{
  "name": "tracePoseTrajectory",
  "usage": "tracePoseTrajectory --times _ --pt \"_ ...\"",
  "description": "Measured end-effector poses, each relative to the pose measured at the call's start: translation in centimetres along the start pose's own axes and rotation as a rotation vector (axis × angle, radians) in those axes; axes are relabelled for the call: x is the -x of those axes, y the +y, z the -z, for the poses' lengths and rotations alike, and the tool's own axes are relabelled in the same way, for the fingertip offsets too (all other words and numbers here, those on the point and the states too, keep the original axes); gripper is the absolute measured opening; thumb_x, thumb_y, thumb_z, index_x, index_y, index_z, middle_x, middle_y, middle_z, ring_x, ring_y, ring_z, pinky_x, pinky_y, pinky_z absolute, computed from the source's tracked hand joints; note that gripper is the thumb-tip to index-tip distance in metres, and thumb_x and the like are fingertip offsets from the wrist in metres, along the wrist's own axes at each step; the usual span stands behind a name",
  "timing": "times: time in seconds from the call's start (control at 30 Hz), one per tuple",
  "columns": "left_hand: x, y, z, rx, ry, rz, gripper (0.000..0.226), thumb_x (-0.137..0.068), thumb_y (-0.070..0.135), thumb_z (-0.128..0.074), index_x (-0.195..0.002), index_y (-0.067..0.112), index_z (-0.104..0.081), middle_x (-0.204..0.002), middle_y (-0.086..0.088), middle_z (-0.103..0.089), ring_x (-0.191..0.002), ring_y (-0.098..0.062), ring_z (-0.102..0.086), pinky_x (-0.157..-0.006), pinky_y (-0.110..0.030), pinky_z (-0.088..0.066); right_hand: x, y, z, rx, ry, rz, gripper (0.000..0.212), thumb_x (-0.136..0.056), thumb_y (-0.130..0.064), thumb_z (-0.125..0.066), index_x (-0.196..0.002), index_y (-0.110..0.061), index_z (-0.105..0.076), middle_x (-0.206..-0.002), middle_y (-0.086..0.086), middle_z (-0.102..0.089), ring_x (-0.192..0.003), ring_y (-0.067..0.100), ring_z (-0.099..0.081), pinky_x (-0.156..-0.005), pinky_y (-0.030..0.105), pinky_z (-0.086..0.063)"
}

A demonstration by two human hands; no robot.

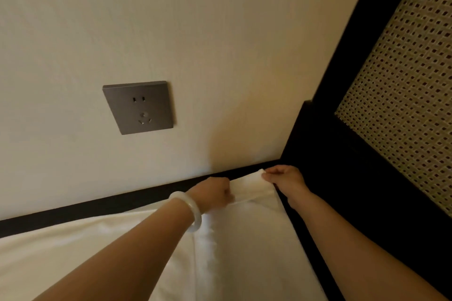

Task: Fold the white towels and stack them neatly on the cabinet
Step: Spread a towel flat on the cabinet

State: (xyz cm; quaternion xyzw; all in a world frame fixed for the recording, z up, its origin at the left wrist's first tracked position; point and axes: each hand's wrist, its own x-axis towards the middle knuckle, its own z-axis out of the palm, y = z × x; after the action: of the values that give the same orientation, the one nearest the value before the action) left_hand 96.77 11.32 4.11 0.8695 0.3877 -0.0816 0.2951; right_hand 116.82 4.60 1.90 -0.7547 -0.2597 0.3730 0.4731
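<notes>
Left hand: my left hand (215, 192) was closed on the far edge of the white towel (247, 239), fingers curled over the hem, a pale bangle (193, 212) on that wrist.
Right hand: my right hand (285, 179) pinched the same edge at its far corner, just beside the left, with only a short stretch of hem between the two.
Towel: it lay spread below and behind both hands on the dark cabinet (318, 264), a raised ridge running back from the left wrist.
Beyond the hands: a dark strip against the wall (171, 32); a grey socket (138, 107) up and left; a cane panel (403, 105) to the right.
Risk: I judged the corner sat close to the cabinet's right edge, so a pull that way could drag cloth over the side.
Risk: the ridge could get folded in as a crease, leaving a lopsided fold and stack.
</notes>
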Motion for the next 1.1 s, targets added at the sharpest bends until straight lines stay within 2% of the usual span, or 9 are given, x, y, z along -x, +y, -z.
tracePoseTrajectory --times 0.07,0.13,0.23,0.37,0.47,0.53,0.7,0.93,1.1 --pt "-0.5 0.7 0.1 0.057 -0.017 -0.011 0.021 -0.090 0.029 -0.061 -0.103 0.014 -0.055 -0.102 -0.003 -0.061 -0.086 -0.020 -0.055 -0.075 -0.029 -0.044 -0.2 0.0 0.1 0.010 -0.025 0.012 0.013 -0.085 -0.005 -0.074 -0.079 -0.015 -0.068 -0.080 0.000 -0.068 -0.072 0.010 -0.063 -0.053 0.012 -0.047" --pt "-1.0 1.7 0.2 0.117 -0.025 -0.021 0.040 -0.085 0.036 -0.070 -0.116 0.016 -0.054 -0.106 0.001 -0.059 -0.095 -0.020 -0.058 -0.084 -0.031 -0.046 -0.2 0.0 0.2 0.024 -0.046 0.023 0.013 -0.087 -0.006 -0.073 -0.079 -0.015 -0.068 -0.079 -0.001 -0.068 -0.073 0.009 -0.063 -0.054 0.011 -0.047" --pt "-1.7 3.6 -0.5 0.072 -0.009 -0.064 0.055 -0.079 0.047 -0.076 -0.120 0.016 -0.055 -0.109 0.001 -0.060 -0.100 -0.021 -0.059 -0.090 -0.035 -0.050 -0.1 0.3 0.6 0.035 -0.072 0.036 0.013 -0.089 -0.005 -0.070 -0.083 -0.017 -0.067 -0.084 0.000 -0.068 -0.075 0.008 -0.063 -0.059 0.011 -0.048" --pt "-2.7 4.4 -1.8 0.050 0.135 -0.156 0.022 -0.095 0.033 -0.062 -0.107 0.015 -0.065 -0.105 -0.006 -0.068 -0.098 -0.025 -0.063 -0.088 -0.037 -0.049 0.0 0.6 1.0 0.001 -0.094 0.031 0.014 -0.089 -0.004 -0.069 -0.086 -0.018 -0.068 -0.088 0.003 -0.071 -0.076 0.008 -0.065 -0.061 0.012 -0.050" --pt "-3.5 3.9 -1.3 0.256 0.273 -0.058 0.028 -0.100 0.030 -0.053 -0.098 0.005 -0.067 -0.095 -0.011 -0.068 -0.088 -0.027 -0.061 -0.082 -0.035 -0.048 -0.1 0.7 0.8 -0.006 -0.052 0.030 0.012 -0.090 -0.009 -0.068 -0.082 -0.017 -0.070 -0.080 -0.002 -0.071 -0.071 0.006 -0.066 -0.055 0.011 -0.048" --pt "-4.1 3.7 -1.2 0.301 0.312 0.017 0.028 -0.100 0.029 -0.055 -0.095 0.004 -0.067 -0.088 -0.009 -0.066 -0.081 -0.024 -0.058 -0.075 -0.032 -0.044 0.0 0.7 0.6 -0.035 -0.051 0.035 0.007 -0.091 -0.009 -0.068 -0.086 -0.013 -0.071 -0.083 0.000 -0.071 -0.078 0.010 -0.066 -0.063 0.014 -0.050" --pt "-5.3 4.3 -2.3 0.233 0.359 0.085 0.024 -0.101 0.029 -0.052 -0.098 0.010 -0.066 -0.095 -0.008 -0.067 -0.087 -0.026 -0.061 -0.080 -0.034 -0.049 0.1 1.2 0.3 -0.096 -0.011 0.044 0.007 -0.091 -0.009 -0.067 -0.087 -0.013 -0.070 -0.081 -0.001 -0.070 -0.071 0.005 -0.065 -0.057 0.012 -0.048" --pt "-5.5 4.3 -3.8 0.231 0.599 0.107 0.021 -0.101 0.024 -0.045 -0.101 0.014 -0.063 -0.099 -0.008 -0.067 -0.089 -0.029 -0.062 -0.078 -0.037 -0.049 -0.2 1.4 -0.7 -0.035 0.021 0.039 0.013 -0.094 -0.017 -0.065 -0.081 -0.015 -0.068 -0.079 0.002 -0.070 -0.075 0.016 -0.065 -0.062 0.024 -0.049" --pt "-6.2 4.3 -3.9 0.086 0.589 0.114 0.023 -0.102 0.025 -0.041 -0.103 0.014 -0.061 -0.104 -0.008 -0.064 -0.090 -0.029 -0.062 -0.073 -0.037 -0.047 0.2 1.5 0.2 -0.045 -0.054 0.066 0.009 -0.090 -0.021 -0.071 -0.085 -0.015 -0.069 -0.082 0.000 -0.071 -0.076 0.011 -0.066 -0.063 0.020 -0.048"
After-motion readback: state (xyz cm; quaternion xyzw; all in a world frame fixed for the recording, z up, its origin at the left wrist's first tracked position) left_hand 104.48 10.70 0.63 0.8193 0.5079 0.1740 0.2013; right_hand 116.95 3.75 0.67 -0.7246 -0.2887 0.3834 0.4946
